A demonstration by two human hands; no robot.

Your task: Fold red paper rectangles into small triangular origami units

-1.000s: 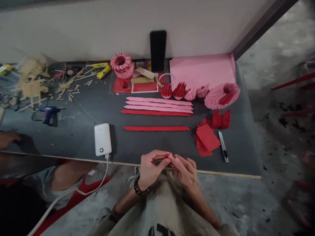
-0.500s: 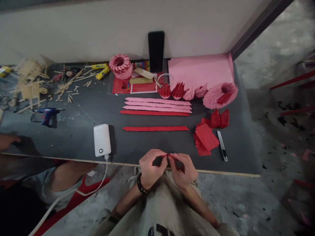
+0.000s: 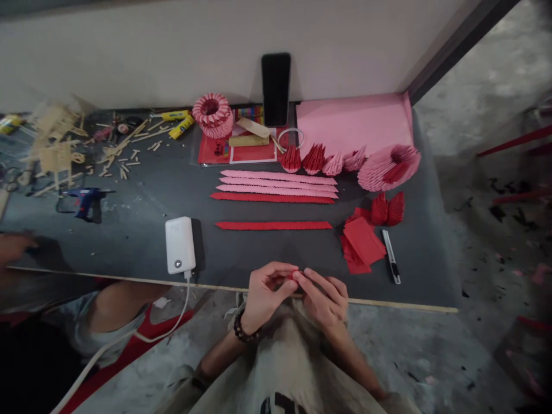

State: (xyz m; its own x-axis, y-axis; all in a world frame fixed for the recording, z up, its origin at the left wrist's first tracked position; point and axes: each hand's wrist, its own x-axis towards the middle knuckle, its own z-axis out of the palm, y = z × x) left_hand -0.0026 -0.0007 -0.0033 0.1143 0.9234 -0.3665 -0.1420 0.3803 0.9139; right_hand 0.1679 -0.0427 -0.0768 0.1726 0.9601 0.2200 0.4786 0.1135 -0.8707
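Note:
Both my hands meet at the near edge of the dark table (image 3: 138,247). My left hand (image 3: 265,293), with a bead bracelet on the wrist, and my right hand (image 3: 325,296) pinch a small folded piece of red paper (image 3: 294,275) between their fingertips. Most of the piece is hidden by my fingers. A stack of red paper squares (image 3: 362,241) lies just right of my hands, and a long red folded strip (image 3: 273,225) lies beyond them.
A white power bank (image 3: 180,244) with its cable sits to the left. A utility knife (image 3: 391,256) lies by the red squares. Pink strips (image 3: 278,181), folded paper models (image 3: 388,167), a phone (image 3: 276,89) and pink sheets (image 3: 353,123) stand further back. Another person's hand (image 3: 15,247) rests at far left.
My fingers have worked the red piece: spread a little apart half a second ago, the fingertips are now pinched together again on it. The view has shifted slightly.

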